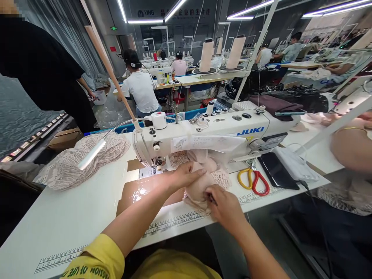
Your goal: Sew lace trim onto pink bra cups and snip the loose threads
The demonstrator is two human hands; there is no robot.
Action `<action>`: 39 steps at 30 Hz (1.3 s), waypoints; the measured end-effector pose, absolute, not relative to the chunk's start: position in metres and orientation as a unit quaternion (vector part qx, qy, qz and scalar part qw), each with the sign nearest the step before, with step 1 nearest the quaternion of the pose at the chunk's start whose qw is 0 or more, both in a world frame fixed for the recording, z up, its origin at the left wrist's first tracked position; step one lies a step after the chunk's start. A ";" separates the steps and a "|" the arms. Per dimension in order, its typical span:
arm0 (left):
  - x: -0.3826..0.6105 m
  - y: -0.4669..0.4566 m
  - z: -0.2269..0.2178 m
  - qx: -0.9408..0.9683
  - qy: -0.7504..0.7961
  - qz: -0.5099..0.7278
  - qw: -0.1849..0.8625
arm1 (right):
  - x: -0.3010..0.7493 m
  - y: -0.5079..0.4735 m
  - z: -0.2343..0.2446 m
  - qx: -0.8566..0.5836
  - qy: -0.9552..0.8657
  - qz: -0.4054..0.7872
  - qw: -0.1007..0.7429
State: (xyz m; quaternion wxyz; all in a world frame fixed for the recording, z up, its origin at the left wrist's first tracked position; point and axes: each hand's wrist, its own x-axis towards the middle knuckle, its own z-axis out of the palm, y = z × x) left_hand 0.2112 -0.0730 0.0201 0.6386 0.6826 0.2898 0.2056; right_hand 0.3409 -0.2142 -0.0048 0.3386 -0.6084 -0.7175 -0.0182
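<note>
A pale pink padded fabric piece with lace edging lies on the white table just right of the needle area of a white JUKI sewing machine. My left hand rests on top of the piece, fingers laid over it and gripping its upper edge. My right hand is closed in a pinch on the piece's lower right edge, with a thin dark tool between the fingers.
A heap of beige lace lies at the left under a lamp arm. Yellow-and-red scissors and a black phone sit right of the piece. Another person's arm is at far right; workers sit behind.
</note>
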 end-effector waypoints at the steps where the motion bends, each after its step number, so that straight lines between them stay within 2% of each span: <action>1: 0.215 -0.074 0.019 0.675 0.298 0.194 0.647 | 0.333 -0.216 -0.005 -0.591 -0.735 -0.010 0.333; 4: 0.211 -0.082 0.023 0.656 0.299 0.186 0.668 | 0.318 -0.220 -0.008 -0.558 -0.757 0.023 0.338; 9: 0.152 -0.106 0.052 0.620 0.211 0.107 0.748 | 0.327 -0.227 -0.012 -0.556 -0.697 0.102 0.441; 12: 0.101 -0.119 0.063 0.584 0.168 0.079 0.791 | 0.333 -0.228 -0.015 -0.585 -0.655 0.120 0.463; 16: 0.038 -0.136 0.060 0.508 0.165 0.174 0.827 | 0.333 -0.224 -0.020 -0.615 -0.624 0.153 0.457; 19: -0.007 -0.143 0.063 0.498 0.254 0.314 0.767 | 0.326 -0.218 -0.020 -0.625 -0.606 0.192 0.453; 22: -0.045 -0.139 0.071 0.539 0.381 0.438 0.611 | 0.310 -0.210 -0.014 -0.606 -0.586 0.258 0.472; 25: -0.067 -0.129 0.069 0.576 0.484 0.453 0.478 | 0.285 -0.199 -0.007 -0.553 -0.575 0.361 0.484; 27: -0.070 -0.122 0.058 0.592 0.508 0.388 0.491 | 0.264 -0.190 0.000 -0.521 -0.586 0.416 0.461; 30: -0.066 -0.118 0.035 0.595 0.469 0.313 0.573 | 0.232 -0.175 0.012 -0.501 -0.637 0.446 0.380; 34: -0.062 -0.124 0.018 0.586 0.398 0.296 0.640 | 0.192 -0.155 0.030 -0.465 -0.701 0.458 0.286; 39: -0.065 -0.133 0.024 0.611 0.355 0.269 0.655 | 0.160 -0.141 0.034 -0.453 -0.666 0.541 0.243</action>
